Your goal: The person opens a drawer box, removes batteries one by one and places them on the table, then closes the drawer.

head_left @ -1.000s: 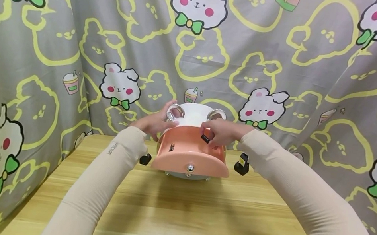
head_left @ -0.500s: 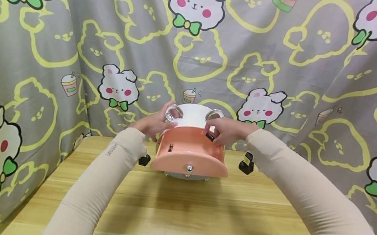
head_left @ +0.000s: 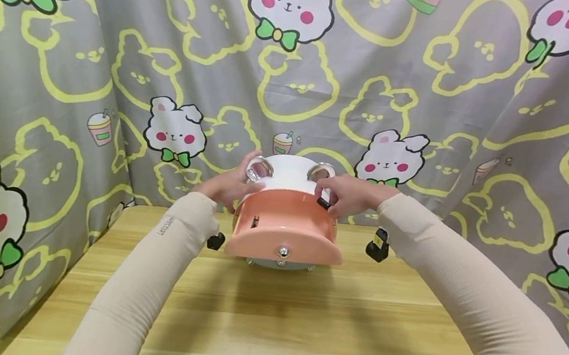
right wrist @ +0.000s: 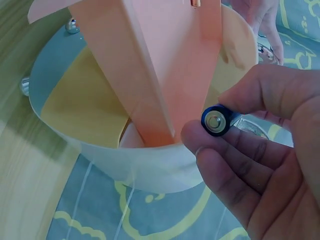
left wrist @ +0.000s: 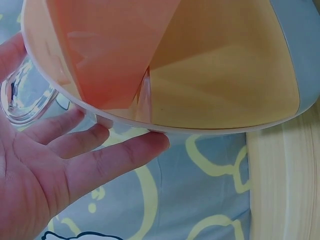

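Observation:
A round white box (head_left: 290, 172) with silver ring ears stands on the table, its orange drawer (head_left: 256, 241) tilted out at the front. My right hand (head_left: 347, 195) pinches a dark AA-size battery (right wrist: 216, 120) between thumb and fingers, over the drawer's right back edge. The metal end of this battery faces the right wrist camera. A second battery (head_left: 255, 222) lies at the left inside the drawer. My left hand (head_left: 231, 185) steadies the box's left side near the ear, its fingers (left wrist: 120, 155) stretched out along the outer wall.
The wooden table (head_left: 263, 326) reaches toward me in front of the box. A patterned curtain (head_left: 305, 107) hangs close behind and on both sides. Black mounts (head_left: 377, 246) show beside each wrist. A silver knob (head_left: 283, 252) sticks out from the drawer front.
My right hand has moved up and to the right with the battery, from over the drawer's inside to its right back edge. The left hand stays on the box.

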`<state>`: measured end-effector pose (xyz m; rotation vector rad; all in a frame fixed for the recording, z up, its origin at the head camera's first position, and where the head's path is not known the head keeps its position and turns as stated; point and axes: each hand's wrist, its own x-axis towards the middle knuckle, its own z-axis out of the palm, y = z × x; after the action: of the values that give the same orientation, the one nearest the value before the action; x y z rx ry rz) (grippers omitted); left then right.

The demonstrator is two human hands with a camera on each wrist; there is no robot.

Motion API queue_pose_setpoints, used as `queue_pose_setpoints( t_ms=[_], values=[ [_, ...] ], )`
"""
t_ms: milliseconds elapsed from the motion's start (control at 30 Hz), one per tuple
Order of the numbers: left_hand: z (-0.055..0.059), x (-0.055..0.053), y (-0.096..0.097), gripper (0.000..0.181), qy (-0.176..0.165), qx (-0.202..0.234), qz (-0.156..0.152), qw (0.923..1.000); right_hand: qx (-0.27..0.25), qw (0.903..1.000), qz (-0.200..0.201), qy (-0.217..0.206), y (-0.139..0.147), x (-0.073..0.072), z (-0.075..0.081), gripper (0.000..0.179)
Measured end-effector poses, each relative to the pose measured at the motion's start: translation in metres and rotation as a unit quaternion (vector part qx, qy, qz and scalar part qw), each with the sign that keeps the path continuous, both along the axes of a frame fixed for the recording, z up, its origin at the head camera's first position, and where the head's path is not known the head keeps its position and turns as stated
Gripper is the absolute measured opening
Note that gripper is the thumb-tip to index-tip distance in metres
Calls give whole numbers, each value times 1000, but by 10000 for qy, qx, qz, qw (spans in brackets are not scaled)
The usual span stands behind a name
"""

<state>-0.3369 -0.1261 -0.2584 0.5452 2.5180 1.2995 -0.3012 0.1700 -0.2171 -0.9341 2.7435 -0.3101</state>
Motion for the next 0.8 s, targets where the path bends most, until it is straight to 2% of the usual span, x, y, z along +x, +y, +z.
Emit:
queue_pose_setpoints(
  t_ms=[133,633,800],
  values=[
    [0,0,-1,82,-6,62,-16,10000,11,9999,34,124,3,-2,0,38],
    [-1,-1,-2,82,1,91,-45,9999,-116,9999,-18,115,27,1,-2,35],
    [-1,0,-1,82,12,123,-151,9998,-239,9996,-91,89,36,1,-4,37]
  ],
)
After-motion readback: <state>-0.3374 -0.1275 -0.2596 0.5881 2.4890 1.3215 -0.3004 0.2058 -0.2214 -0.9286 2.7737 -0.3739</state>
